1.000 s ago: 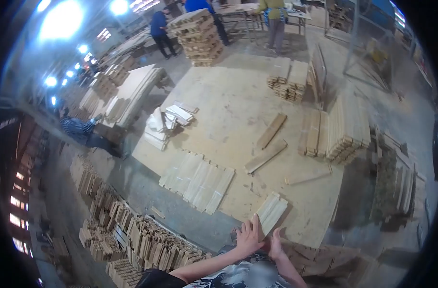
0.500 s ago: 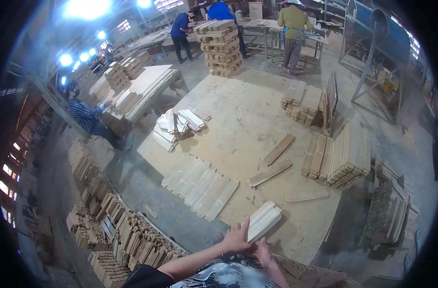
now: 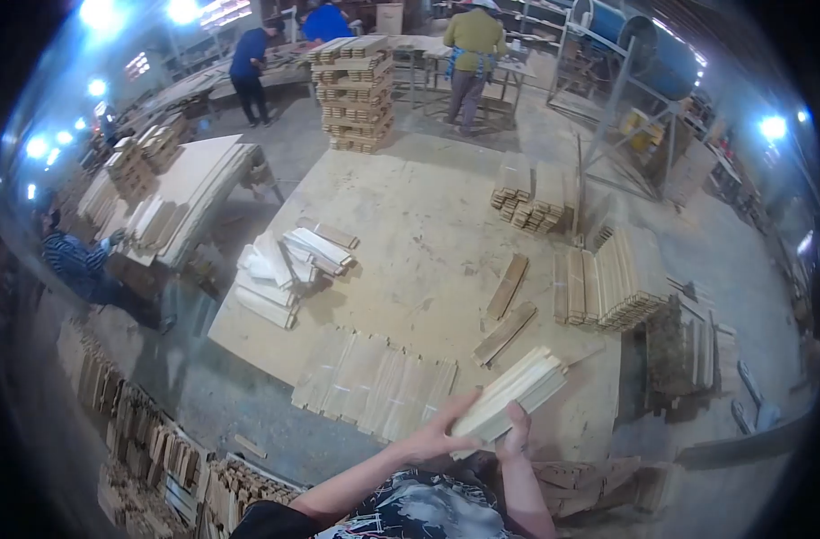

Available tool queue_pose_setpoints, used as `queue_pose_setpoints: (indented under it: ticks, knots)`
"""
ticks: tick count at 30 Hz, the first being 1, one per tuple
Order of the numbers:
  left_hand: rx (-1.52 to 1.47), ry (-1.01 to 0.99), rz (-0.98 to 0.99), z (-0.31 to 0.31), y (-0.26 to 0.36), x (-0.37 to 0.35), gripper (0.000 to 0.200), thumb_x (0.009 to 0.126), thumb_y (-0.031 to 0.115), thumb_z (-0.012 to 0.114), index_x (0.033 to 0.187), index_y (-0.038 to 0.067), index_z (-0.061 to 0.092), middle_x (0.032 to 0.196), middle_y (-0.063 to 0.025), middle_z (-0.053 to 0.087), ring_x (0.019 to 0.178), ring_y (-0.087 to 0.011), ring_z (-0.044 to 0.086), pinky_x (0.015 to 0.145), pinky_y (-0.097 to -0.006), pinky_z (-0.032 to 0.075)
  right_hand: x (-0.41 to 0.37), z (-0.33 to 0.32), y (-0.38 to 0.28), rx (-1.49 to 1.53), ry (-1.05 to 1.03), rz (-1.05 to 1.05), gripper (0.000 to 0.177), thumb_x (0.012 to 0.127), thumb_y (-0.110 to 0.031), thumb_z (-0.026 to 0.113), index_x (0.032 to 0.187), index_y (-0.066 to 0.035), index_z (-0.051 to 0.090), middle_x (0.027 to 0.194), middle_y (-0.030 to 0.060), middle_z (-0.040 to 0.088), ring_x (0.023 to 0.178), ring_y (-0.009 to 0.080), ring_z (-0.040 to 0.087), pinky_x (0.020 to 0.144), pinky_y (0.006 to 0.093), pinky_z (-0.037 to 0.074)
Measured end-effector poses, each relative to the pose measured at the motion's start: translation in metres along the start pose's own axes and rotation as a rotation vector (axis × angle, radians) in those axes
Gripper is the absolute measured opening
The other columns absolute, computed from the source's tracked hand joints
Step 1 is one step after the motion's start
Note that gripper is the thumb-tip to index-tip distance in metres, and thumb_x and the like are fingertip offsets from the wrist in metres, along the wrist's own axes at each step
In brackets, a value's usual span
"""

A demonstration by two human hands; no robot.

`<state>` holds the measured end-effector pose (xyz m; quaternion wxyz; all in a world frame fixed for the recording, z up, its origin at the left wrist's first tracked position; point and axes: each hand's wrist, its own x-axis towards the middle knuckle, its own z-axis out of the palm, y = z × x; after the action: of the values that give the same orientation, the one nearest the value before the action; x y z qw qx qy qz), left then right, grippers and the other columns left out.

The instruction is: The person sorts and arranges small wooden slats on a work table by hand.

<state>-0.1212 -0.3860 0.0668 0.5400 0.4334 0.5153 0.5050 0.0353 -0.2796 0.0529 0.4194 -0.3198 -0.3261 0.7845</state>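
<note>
Both my hands hold a bundle of pale wooden slats (image 3: pixel 515 390), lifted above the near edge of a large plywood platform (image 3: pixel 428 234). My left hand (image 3: pixel 438 428) grips the bundle's near left side, fingers spread along it. My right hand (image 3: pixel 516 431) clasps its near end from below. Just left of the bundle, a row of flat pale boards (image 3: pixel 374 384) lies side by side on the platform.
On the platform lie two loose planks (image 3: pixel 506 308), slat stacks on the right (image 3: pixel 607 283), a white heap (image 3: pixel 279 269) and a tall stack (image 3: pixel 351 81). Wood piles (image 3: pixel 158 449) line the floor at left. A seated person (image 3: pixel 82 269) works left; three people stand at far benches.
The slat bundle has come up off the platform edge in both my hands and now tilts up to the right. My view has swung slightly right.
</note>
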Motion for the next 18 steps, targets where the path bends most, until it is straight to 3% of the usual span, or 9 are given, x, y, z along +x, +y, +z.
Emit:
queue_pose_setpoints:
  ticks: [2, 3, 6, 7, 13, 16, 18]
  knots:
    - [-0.175, 0.168, 0.073, -0.027, -0.013, -0.005, 0.085, 0.096, 0.033, 0.066, 0.164, 0.010, 0.021, 0.160, -0.0132, 0.038, 0.146, -0.0275, 0.036, 0.120, -0.0441, 0.031, 0.005, 0.037, -0.001, -0.052, 0.003, -0.184, 0.090, 0.079, -0.030, 0.081, 0.151, 0.000, 0.036, 0.140, 0.0178, 0.054, 0.131, 0.0305, 0.053, 0.114, 0.0435, 0.040]
    - [-0.305, 0.273, 0.031, -0.037, -0.029, 0.001, 0.074, 0.105, 0.053, 0.043, 0.164, 0.012, 0.023, 0.162, -0.0108, 0.038, 0.149, -0.0277, 0.034, 0.122, -0.0454, 0.027, 0.007, 0.057, -0.002, -0.107, -0.016, -0.274, 0.093, 0.079, -0.032, 0.081, 0.152, 0.000, 0.034, 0.143, 0.0182, 0.052, 0.134, 0.0315, 0.051, 0.116, 0.0447, 0.039]
    - [-0.873, 0.349, 0.024, -0.043, 0.032, -0.008, 0.087, 0.102, 0.073, 0.022, 0.164, 0.011, 0.022, 0.164, -0.0128, 0.034, 0.152, -0.0296, 0.030, 0.124, -0.0459, 0.024, 0.003, 0.112, -0.002, -0.282, -0.078, -0.484, 0.102, 0.078, -0.037, 0.081, 0.156, 0.000, 0.027, 0.149, 0.0195, 0.048, 0.141, 0.0340, 0.046, 0.118, 0.0474, 0.036]
    - [-0.860, 0.322, 0.044, -0.048, 0.035, -0.007, 0.099, 0.097, 0.081, 0.015, 0.163, 0.008, 0.021, 0.166, -0.0141, 0.030, 0.153, -0.0302, 0.027, 0.125, -0.0453, 0.023, 0.000, 0.126, 0.001, -0.337, -0.087, -0.520, 0.103, 0.077, -0.036, 0.081, 0.157, 0.000, 0.026, 0.149, 0.0200, 0.048, 0.142, 0.0344, 0.045, 0.119, 0.0479, 0.036]
    - [-0.943, 0.370, 0.115, -0.060, 0.057, -0.009, 0.099, 0.098, 0.080, 0.014, 0.162, 0.006, 0.022, 0.166, -0.0153, 0.030, 0.153, -0.0298, 0.028, 0.125, -0.0437, 0.022, 0.008, 0.145, 0.001, -0.358, -0.194, -0.510, 0.105, 0.077, -0.033, 0.083, 0.157, -0.002, 0.021, 0.148, 0.0206, 0.046, 0.140, 0.0342, 0.045, 0.118, 0.0476, 0.035]
    - [-0.818, 0.414, 0.146, -0.058, 0.046, -0.009, 0.089, 0.103, 0.071, 0.028, 0.161, 0.004, 0.025, 0.165, -0.0154, 0.032, 0.153, -0.0296, 0.027, 0.125, -0.0423, 0.021, 0.018, 0.146, -0.001, -0.306, -0.234, -0.475, 0.103, 0.078, -0.034, 0.081, 0.157, -0.002, 0.023, 0.146, 0.0202, 0.048, 0.137, 0.0333, 0.047, 0.117, 0.0465, 0.037]
    - [-0.205, 0.426, 0.162, -0.073, 0.019, -0.008, 0.082, 0.103, 0.060, 0.043, 0.161, 0.004, 0.027, 0.164, -0.0161, 0.032, 0.154, -0.0297, 0.026, 0.125, -0.0418, 0.021, 0.024, 0.139, 0.000, -0.317, -0.262, -0.420, 0.099, 0.078, -0.034, 0.079, 0.155, -0.002, 0.027, 0.145, 0.0195, 0.050, 0.135, 0.0322, 0.049, 0.116, 0.0455, 0.038]
